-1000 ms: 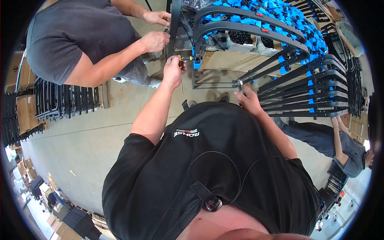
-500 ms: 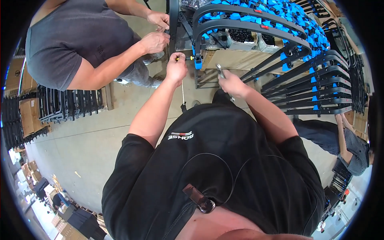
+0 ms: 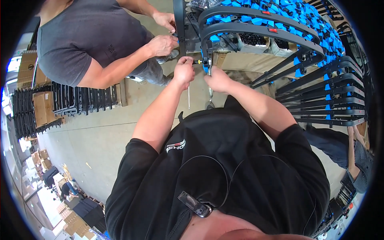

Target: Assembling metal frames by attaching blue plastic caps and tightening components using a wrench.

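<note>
My left hand (image 3: 184,73) is closed on what looks like an L-shaped hex key (image 3: 189,99). Its long thin shaft hangs down below the fist, while a yellow-banded end points right, to the bar's end. My right hand (image 3: 218,79) grips a metal wrench (image 3: 211,91), its upper end against the lower end of a curved black metal frame (image 3: 205,43). Where both tools meet the frame, a small blue piece (image 3: 205,69) shows. The bolt or nut there is too small to make out.
A co-worker's hands (image 3: 165,45) work at a black upright bar (image 3: 181,30) on the left. Blue pieces (image 3: 292,26) are heaped behind the frame, near bins of small black parts (image 3: 253,42). Black frames (image 3: 336,94) stack at right; more black parts (image 3: 86,98) stand at left.
My right hand has moved left and up, bringing the wrench from apart to against the frame's end. My left hand stays near the frame with the hex key. The view has shifted slightly.
</note>
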A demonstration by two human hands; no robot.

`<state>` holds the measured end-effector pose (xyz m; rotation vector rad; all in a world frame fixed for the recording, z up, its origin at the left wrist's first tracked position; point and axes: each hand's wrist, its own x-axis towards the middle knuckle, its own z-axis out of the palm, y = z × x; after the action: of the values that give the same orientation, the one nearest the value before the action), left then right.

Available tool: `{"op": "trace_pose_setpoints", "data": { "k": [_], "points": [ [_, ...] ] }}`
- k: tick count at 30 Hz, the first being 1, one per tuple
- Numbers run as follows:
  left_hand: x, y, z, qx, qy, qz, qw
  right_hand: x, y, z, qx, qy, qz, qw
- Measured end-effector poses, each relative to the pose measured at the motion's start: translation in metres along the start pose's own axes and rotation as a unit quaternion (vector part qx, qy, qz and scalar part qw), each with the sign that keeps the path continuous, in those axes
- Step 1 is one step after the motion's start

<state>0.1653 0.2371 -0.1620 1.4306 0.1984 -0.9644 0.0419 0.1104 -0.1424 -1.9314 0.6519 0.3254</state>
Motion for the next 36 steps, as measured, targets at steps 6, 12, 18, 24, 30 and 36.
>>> {"op": "trace_pose_setpoints", "data": {
  "k": [6, 12, 18, 24, 30, 36],
  "points": [
    [-0.005, 0.003, 0.011, 0.015, 0.011, -0.008, 1.0, 0.014, 0.014, -0.008, 0.212, -0.133, 0.072, 0.966],
    [0.001, -0.017, 0.006, 0.056, 0.068, 0.086, 0.992, 0.012, -0.016, -0.03, 0.418, -0.191, 0.198, 0.866],
    [-0.005, -0.008, 0.019, 0.028, 0.047, 0.051, 0.997, 0.027, 0.036, 0.005, -0.169, 0.068, -0.022, 0.983],
    [-0.002, -0.01, 0.01, 0.028, 0.057, 0.054, 0.997, 0.008, -0.012, -0.027, 0.368, -0.189, 0.178, 0.893],
    [0.002, -0.009, 0.009, 0.014, 0.062, 0.068, 0.996, 0.012, -0.011, -0.023, 0.225, -0.229, 0.167, 0.932],
    [0.004, -0.007, 0.02, 0.039, 0.054, 0.052, 0.996, 0.03, 0.045, 0.006, -0.171, 0.051, -0.017, 0.984]
  ]
}}
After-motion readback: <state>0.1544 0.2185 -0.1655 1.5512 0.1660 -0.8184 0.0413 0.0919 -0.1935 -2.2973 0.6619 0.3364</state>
